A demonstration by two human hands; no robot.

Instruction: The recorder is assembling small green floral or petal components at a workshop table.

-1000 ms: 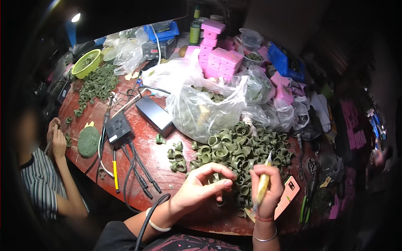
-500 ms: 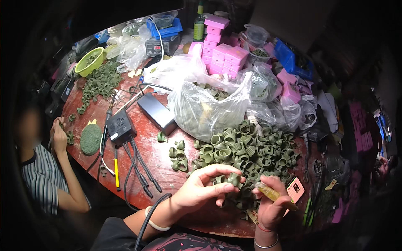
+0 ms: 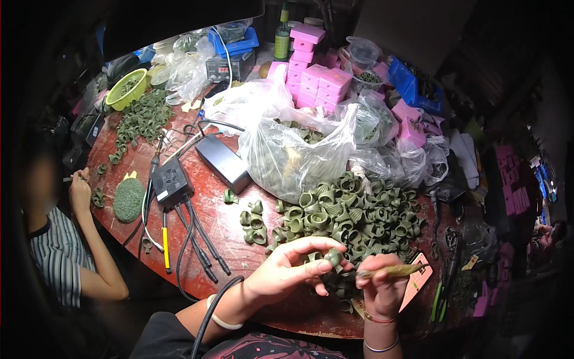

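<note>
At the near edge of the table my left hand (image 3: 284, 269) pinches a small dark green ring (image 3: 333, 258) between thumb and fingers. A second green piece partly shows behind its thumb. Just to the right, my right hand (image 3: 381, 293) is closed round a slim tool with a yellowish handle (image 3: 402, 271), held nearly level. Its thin tip points left toward the ring; whether the two touch I cannot tell. Beyond both hands lies a large heap of similar green rings (image 3: 359, 215), with a few loose rings (image 3: 254, 221) to its left.
A clear plastic bag of rings (image 3: 299, 155) stands behind the heap. Left are a black power box (image 3: 171, 181), cables and a yellow pen-like tool (image 3: 167, 242). Pink boxes (image 3: 315, 81) stack at the back. A pink card (image 3: 417, 281) lies right. Another person's hand (image 3: 80, 191) works at left.
My right hand has turned the tool from slanting across the palm to nearly level, its tip now toward the ring. The ring in my left hand is tilted slightly differently.
</note>
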